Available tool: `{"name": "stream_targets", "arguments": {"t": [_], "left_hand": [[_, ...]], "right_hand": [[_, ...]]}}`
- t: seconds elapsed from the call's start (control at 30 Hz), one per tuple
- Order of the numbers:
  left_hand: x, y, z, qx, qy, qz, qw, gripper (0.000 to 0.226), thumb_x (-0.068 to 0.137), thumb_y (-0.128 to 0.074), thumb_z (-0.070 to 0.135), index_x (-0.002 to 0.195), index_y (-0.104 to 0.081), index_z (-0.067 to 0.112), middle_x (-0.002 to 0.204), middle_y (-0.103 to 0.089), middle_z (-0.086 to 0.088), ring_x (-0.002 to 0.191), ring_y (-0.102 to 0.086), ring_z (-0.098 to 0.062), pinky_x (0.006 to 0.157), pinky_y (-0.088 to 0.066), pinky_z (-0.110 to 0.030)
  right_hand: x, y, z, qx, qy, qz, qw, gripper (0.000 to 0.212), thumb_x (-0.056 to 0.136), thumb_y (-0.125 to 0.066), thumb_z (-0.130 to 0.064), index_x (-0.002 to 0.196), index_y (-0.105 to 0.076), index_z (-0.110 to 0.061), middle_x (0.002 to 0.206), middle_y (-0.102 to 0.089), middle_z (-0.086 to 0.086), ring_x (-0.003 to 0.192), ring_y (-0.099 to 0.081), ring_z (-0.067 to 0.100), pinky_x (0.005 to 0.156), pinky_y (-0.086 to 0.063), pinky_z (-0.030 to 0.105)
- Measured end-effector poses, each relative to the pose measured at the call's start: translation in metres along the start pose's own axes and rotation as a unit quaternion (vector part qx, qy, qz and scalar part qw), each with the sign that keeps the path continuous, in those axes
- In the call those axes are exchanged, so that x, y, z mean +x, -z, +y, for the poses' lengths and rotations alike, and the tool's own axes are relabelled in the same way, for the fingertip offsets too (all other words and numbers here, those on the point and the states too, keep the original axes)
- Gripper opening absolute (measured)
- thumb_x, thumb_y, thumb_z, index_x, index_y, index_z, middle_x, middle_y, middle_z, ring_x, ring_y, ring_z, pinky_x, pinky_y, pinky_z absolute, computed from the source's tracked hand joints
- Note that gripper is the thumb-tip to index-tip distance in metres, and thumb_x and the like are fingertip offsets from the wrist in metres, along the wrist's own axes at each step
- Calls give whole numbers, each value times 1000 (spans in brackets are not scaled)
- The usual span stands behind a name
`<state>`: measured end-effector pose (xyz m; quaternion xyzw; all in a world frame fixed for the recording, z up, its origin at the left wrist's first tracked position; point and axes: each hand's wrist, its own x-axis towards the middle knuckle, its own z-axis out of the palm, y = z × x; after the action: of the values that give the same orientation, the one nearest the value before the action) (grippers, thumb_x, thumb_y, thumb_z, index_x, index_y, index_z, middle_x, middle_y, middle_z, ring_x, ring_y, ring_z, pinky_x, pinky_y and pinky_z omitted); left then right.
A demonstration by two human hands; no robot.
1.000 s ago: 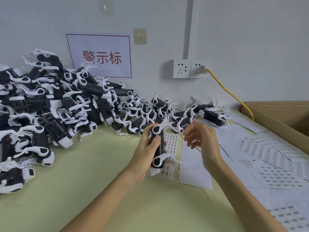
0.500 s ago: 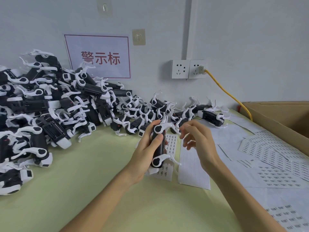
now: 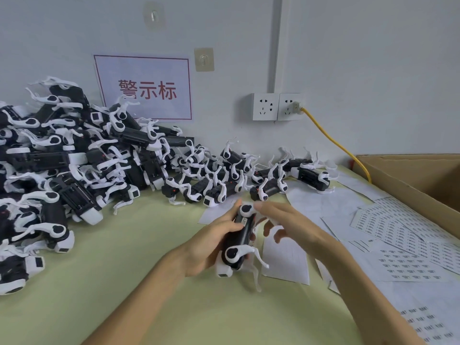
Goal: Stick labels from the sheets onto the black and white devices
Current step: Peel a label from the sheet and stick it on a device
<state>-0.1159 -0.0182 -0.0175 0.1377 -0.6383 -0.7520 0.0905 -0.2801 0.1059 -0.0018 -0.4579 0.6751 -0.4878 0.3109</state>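
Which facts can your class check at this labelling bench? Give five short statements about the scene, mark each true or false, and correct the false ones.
1. The left hand grips a black and white device. True.
2. The right hand hangs idle, far from that device. False: it reaches to the device's upper end, a fingertip right beside its white part.
3. A yellow cable is plugged into the wall socket. True.
4. The cardboard box stands on the left of the scene. False: it is on the right.
5. The pile of devices lies to the left of the hands. True.
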Motion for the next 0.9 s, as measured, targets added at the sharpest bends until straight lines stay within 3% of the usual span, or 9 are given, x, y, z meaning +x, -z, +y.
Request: {"name": "stream_targets", "arguments": {"t": [0.1,0.17,0.23,0.33,0.47,0.53,0.57,0.77,0.9], "left_hand": [[-7,4,5,-3,47,-110,993,46,104,-47,28,150,-46,32,125,-62,-11,108,-56,-32,94,-48,-43],[-7,5,6,-28,41,-156,986,46,106,-40,49,143,-55,28,129,-64,-7,114,-58,-32,100,-47,-44],[-3,4,10,-61,39,-124,990,56,105,-25,58,152,-45,34,143,-61,-5,130,-56,-30,106,-45,-44],[4,10,7,-64,-27,-15,997,59,99,-33,57,150,-47,30,124,-67,-13,108,-65,-32,89,-51,-43],[9,15,0,-55,-71,83,993,56,102,-35,54,137,-59,17,112,-69,-14,87,-66,-28,77,-50,-41],[9,13,-1,-59,-73,99,991,57,104,-33,54,132,-61,14,109,-68,-13,83,-65,-27,74,-49,-40],[9,12,-2,-54,-72,100,991,56,104,-32,54,131,-61,14,107,-69,-12,82,-65,-26,73,-49,-39],[11,5,-4,-6,-60,104,993,51,108,-29,49,126,-62,14,101,-68,-8,80,-64,-25,72,-49,-37],[10,6,-2,18,-63,150,987,41,110,-34,38,117,-66,12,93,-69,-6,74,-63,-21,69,-48,-33]], "right_hand": [[-2,12,3,22,-32,-123,992,47,86,-63,-64,108,-74,-25,99,-71,10,75,-63,17,64,-48,28],[-1,16,6,89,-55,-147,984,44,85,-65,-61,103,-75,-21,94,-66,9,68,-58,18,58,-47,26],[2,22,6,163,-74,-101,979,41,88,-64,-53,102,-77,-17,92,-63,11,63,-52,18,55,-47,26],[5,39,7,319,-102,55,941,31,89,-64,-40,93,-79,-12,87,-63,15,67,-52,23,53,-48,26],[-9,80,26,564,26,328,757,30,100,-61,-27,124,-63,-9,122,-64,13,90,-68,22,74,-56,28],[-22,101,35,698,134,330,622,53,103,-48,-48,143,-51,-13,138,-60,15,115,-68,28,100,-52,40],[-28,111,38,695,173,329,616,56,103,-41,-54,145,-50,-18,140,-61,11,120,-66,29,107,-47,44],[-13,98,27,490,86,345,796,45,105,-35,-43,130,-66,-22,120,-75,-1,109,-73,20,94,-48,34],[3,65,20,240,2,339,910,27,100,-49,-24,105,-75,-17,101,-78,8,68,-70,15,69,-48,29]]}}
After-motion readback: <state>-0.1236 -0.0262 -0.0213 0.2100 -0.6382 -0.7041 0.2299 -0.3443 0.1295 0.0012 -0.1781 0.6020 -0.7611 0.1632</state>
